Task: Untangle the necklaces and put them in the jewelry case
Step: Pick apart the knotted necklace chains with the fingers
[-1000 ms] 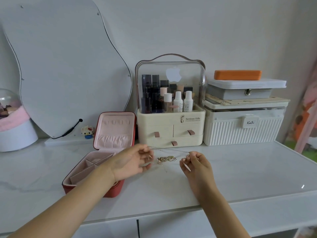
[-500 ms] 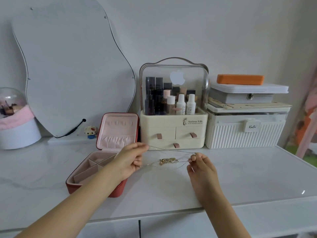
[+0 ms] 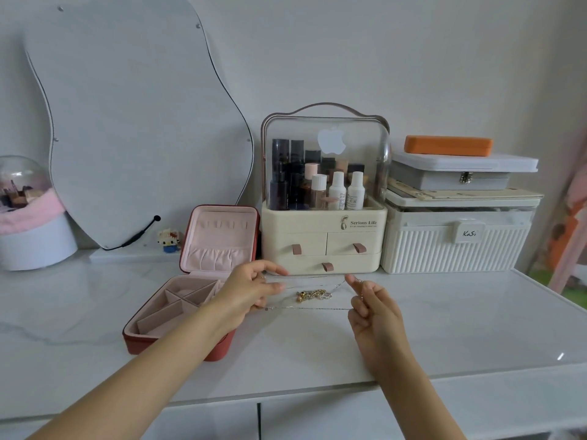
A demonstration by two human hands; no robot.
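Head view, item one: we log a thin silver chain necklace [image 3: 309, 308] stretched taut between both hands, above the white marble-look tabletop [image 3: 444, 319]. Left hand [image 3: 244, 293] pinches one end; right hand [image 3: 373, 308] pinches the other, fingers curled. Item two: a tangled gold necklace cluster [image 3: 313, 295] on the tabletop between them. Item three: a red jewelry case with pink lining [image 3: 178, 309], lid upright (compartments showing), just beside the left hand.

Red jewelry case [image 3: 178, 339] with pink lining; gold necklaces [image 3: 313, 295]; white marbled table [image 3: 444, 312]; orange box [image 3: 448, 146]
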